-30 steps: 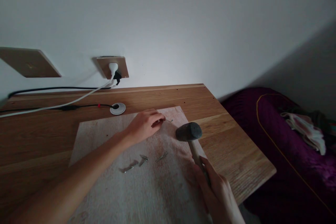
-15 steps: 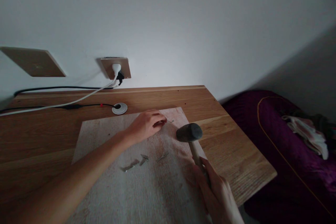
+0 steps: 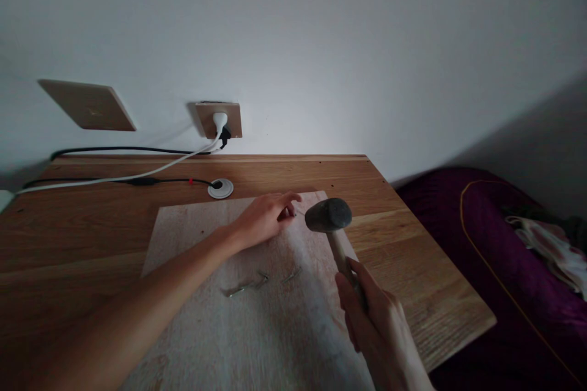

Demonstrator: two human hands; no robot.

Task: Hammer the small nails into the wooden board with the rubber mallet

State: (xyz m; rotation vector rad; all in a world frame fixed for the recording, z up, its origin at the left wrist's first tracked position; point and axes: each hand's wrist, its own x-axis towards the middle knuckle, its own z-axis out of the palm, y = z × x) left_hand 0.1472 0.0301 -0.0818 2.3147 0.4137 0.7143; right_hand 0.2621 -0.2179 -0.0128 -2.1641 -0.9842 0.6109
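Note:
My right hand [image 3: 378, 324] is wrapped round the pale handle of a rubber mallet [image 3: 329, 215]. Its dark head is raised over the right edge of a whitish wooden board [image 3: 183, 317]. On the board's far part is my left hand [image 3: 266, 219], its fingers closed at a thin nail [image 3: 300, 212], with the index finger partly stretched out. The fingertips partly hide the nail, which lies just left of the mallet head. Several loose nails [image 3: 237, 290] lie in the middle of the board, between my two arms.
The board rests on a brown wooden table [image 3: 426, 275]. Behind it are a wall socket [image 3: 233, 116] with plugs, a white cable [image 3: 151, 172], black cables and a round cable grommet [image 3: 221, 189]. Purple fabric [image 3: 440, 214] lies beyond the table's right edge.
The view has shifted slightly, so the scene sits further right. My left index finger has lifted and straightened beside the nail. The mallet head has risen slightly and is closer to the left hand.

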